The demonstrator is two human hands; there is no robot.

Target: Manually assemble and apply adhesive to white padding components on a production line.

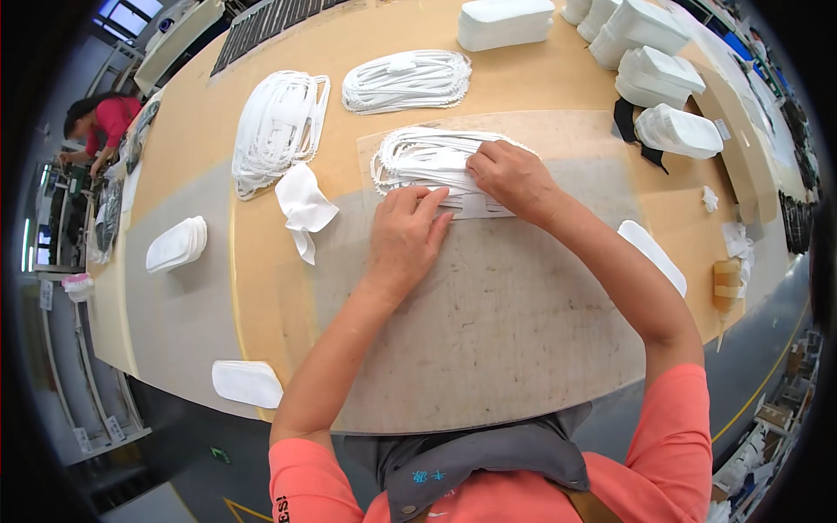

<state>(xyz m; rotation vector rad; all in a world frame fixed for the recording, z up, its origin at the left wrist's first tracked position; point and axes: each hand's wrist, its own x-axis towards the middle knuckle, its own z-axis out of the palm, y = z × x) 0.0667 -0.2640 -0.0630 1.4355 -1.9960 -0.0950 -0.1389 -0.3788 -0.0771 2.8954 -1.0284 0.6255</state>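
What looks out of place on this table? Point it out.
The crumpled white piece left of the left hand: it lies twisted, unlike the neatly stacked white pads nearby. A small wadded white scrap toward the right side of the table also looks stray. I see nothing spilled.

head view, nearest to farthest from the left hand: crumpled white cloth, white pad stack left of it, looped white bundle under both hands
1. Looped white bundle, at the left hand
2. Crumpled white cloth, to its left
3. White pad stack, farther left

Room over near grey board; white strap bundle obstructs beyond.
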